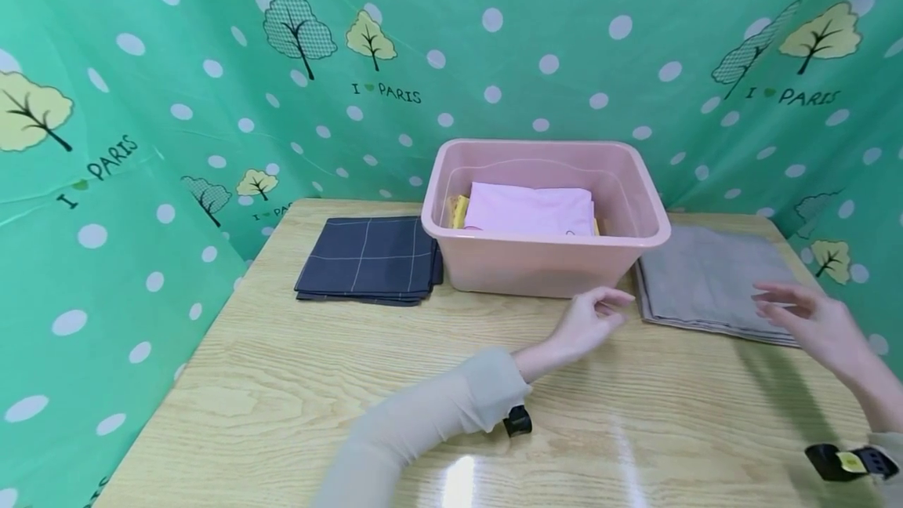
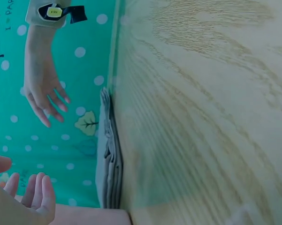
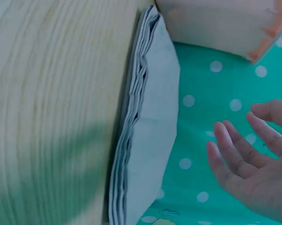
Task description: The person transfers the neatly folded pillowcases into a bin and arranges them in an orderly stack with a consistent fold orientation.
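A folded grey cloth lies at the right of the table, its layered edge showing in the right wrist view. Near its left front corner, my left hand hovers in front of the pink bin with nothing in it, fingers loosely bent. On the cloth's other side my right hand is held above the right edge, fingers relaxed and spread, also holding nothing. The pink bin stands at the back middle, and inside it are a folded pale pink cloth and something yellow.
A folded dark navy cloth with thin white check lines lies left of the bin. The wooden table ends at a green polka-dot curtain behind and at both sides.
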### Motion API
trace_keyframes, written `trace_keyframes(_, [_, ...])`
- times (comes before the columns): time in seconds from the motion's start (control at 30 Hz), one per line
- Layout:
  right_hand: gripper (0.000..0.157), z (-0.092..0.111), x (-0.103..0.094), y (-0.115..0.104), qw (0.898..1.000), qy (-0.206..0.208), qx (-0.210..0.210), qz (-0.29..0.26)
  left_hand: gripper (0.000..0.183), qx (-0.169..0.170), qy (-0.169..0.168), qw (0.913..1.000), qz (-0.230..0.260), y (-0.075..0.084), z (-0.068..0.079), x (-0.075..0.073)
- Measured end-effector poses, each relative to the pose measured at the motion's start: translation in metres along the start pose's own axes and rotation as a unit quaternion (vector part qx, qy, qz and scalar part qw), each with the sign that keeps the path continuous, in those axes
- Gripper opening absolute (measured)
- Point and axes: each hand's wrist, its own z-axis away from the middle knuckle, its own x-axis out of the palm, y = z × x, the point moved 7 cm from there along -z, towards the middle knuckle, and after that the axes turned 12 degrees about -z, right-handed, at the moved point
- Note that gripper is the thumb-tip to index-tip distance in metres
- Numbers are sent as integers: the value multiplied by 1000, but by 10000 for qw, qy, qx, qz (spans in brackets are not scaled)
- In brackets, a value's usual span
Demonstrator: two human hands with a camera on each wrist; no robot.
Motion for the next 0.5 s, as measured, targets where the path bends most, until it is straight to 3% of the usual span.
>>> trace_keyframes(0.3, [41,-11,-3,46,9996,124,254,58,23,-466,182,9986,191,-15,-9,18])
trace_keyframes(0.5, [46,-27,-3,109,9986,208,432,238,20,-531,325,9980,121,-20,-14,26])
